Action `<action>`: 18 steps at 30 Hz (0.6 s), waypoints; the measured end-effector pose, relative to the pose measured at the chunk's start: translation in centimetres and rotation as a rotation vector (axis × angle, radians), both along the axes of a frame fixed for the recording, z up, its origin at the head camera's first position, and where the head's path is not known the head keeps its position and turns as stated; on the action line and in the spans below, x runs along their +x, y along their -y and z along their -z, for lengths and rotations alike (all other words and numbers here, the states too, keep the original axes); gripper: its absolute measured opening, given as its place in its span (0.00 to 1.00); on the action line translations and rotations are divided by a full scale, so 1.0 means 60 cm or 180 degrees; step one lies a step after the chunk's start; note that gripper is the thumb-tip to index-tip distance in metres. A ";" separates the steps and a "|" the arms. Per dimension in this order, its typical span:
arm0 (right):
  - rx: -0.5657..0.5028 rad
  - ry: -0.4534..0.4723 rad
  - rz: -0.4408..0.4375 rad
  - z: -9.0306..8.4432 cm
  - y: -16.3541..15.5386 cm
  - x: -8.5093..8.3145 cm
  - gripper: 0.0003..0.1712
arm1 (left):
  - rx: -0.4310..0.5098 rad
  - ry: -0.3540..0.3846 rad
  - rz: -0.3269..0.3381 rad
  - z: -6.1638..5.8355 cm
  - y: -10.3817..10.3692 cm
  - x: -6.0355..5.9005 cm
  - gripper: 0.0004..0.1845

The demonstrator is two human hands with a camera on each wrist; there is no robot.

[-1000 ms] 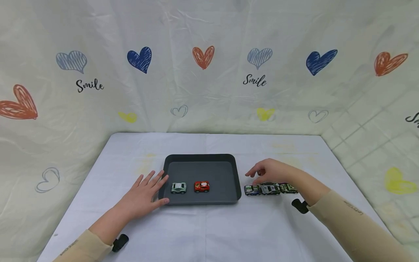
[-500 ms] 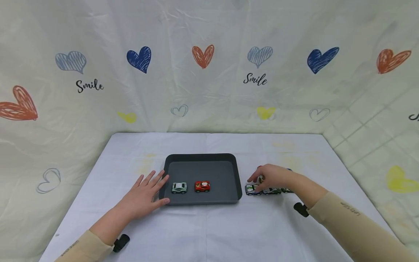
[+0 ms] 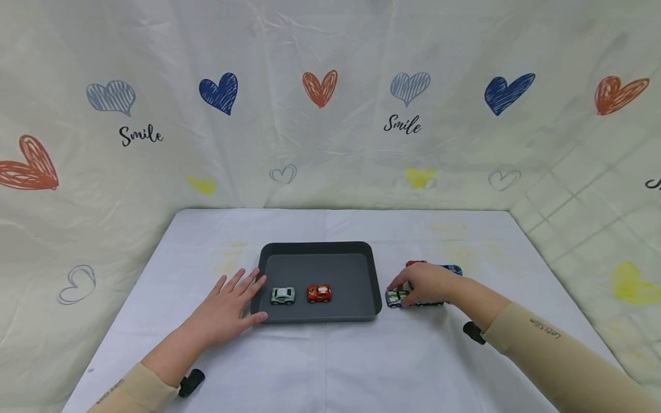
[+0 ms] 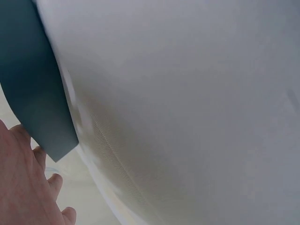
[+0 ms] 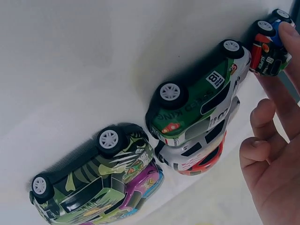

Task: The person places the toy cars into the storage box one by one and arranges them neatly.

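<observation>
A dark grey tray (image 3: 320, 265) lies mid-table, holding a pale green toy car (image 3: 282, 296) and a red toy car (image 3: 318, 293). With fingers spread and straight, my left hand (image 3: 222, 312) rests on the tray's left rim; the left wrist view shows those fingers by the tray wall (image 4: 37, 89). Right of the tray, my right hand (image 3: 431, 281) pinches the leftmost toy car (image 3: 394, 299) of a front row between thumb and fingers. Up close in the right wrist view, that toy car (image 5: 268, 54) has red, blue and green sides, and my thumb (image 5: 291, 40) lies against it.
Behind the pinched car stand a green-and-white toy car (image 5: 201, 98) and a green camouflage toy car (image 5: 93, 178), with several more alongside. Past my right hand, a red toy car (image 3: 415, 263) and a blue toy car (image 3: 453, 269) peek out. White cloth (image 3: 320, 367) covers the table.
My right hand has lowered onto the leftmost toy car and closed thumb and fingers on it. Cars behind the hand have come into sight. My left hand stays put.
</observation>
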State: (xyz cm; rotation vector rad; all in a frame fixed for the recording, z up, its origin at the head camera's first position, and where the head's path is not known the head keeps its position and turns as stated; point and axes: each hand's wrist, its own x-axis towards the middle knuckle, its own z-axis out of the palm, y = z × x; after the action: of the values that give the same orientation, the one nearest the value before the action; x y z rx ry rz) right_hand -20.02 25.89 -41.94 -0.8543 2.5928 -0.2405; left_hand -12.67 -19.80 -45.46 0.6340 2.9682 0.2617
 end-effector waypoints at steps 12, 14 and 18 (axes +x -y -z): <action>-0.0086 -0.0008 0.0075 0.005 -0.001 -0.002 0.19 | 0.0011 -0.0009 0.0009 0.001 0.000 -0.001 0.46; -0.0142 0.0029 0.0112 0.000 -0.002 -0.005 0.19 | 0.0006 -0.0006 0.0010 0.001 0.000 0.000 0.45; -0.0210 0.0064 0.0080 -0.009 -0.006 -0.013 0.20 | -0.0005 -0.0006 0.0009 0.002 0.000 0.000 0.45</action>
State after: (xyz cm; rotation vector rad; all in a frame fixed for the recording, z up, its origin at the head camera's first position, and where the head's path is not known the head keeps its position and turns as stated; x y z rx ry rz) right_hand -20.80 26.23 -41.38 -0.8381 2.5909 -0.3417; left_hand -12.66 -19.77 -45.56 0.6383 2.9688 0.2585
